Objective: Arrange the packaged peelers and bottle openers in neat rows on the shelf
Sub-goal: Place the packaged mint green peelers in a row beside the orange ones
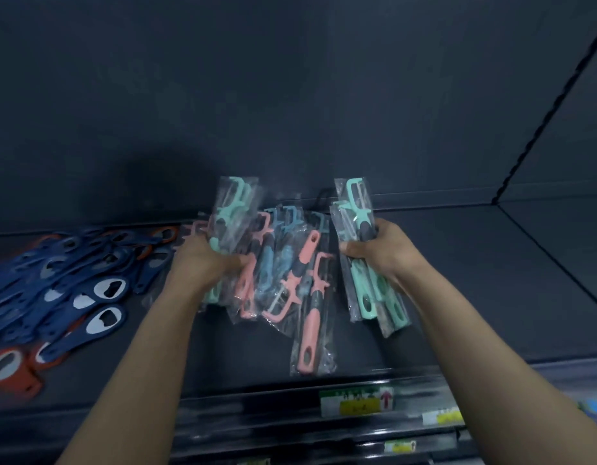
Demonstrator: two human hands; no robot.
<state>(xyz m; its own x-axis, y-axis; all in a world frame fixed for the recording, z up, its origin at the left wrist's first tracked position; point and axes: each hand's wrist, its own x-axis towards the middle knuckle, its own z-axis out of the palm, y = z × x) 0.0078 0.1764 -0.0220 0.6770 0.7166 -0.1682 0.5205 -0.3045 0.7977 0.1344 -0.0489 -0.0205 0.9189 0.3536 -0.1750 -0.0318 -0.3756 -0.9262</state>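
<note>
A loose heap of packaged peelers (290, 263) in pink, blue and mint lies mid-shelf in clear plastic sleeves. My left hand (203, 260) is shut on a mint peeler pack (235, 206), held upright above the heap's left side. My right hand (377, 250) grips a small bunch of mint peeler packs (367, 297) to the right of the heap, their heads pointing toward the back wall. One pink peeler pack (310, 333) reaches toward the shelf front. Blue and orange bottle openers (72, 283) lie in overlapping rows on the left.
The dark shelf (475, 280) is bare to the right of my right hand, ending at a side wall. The shelf's front edge carries a green and yellow price label (355, 402). A dark back panel rises behind the goods.
</note>
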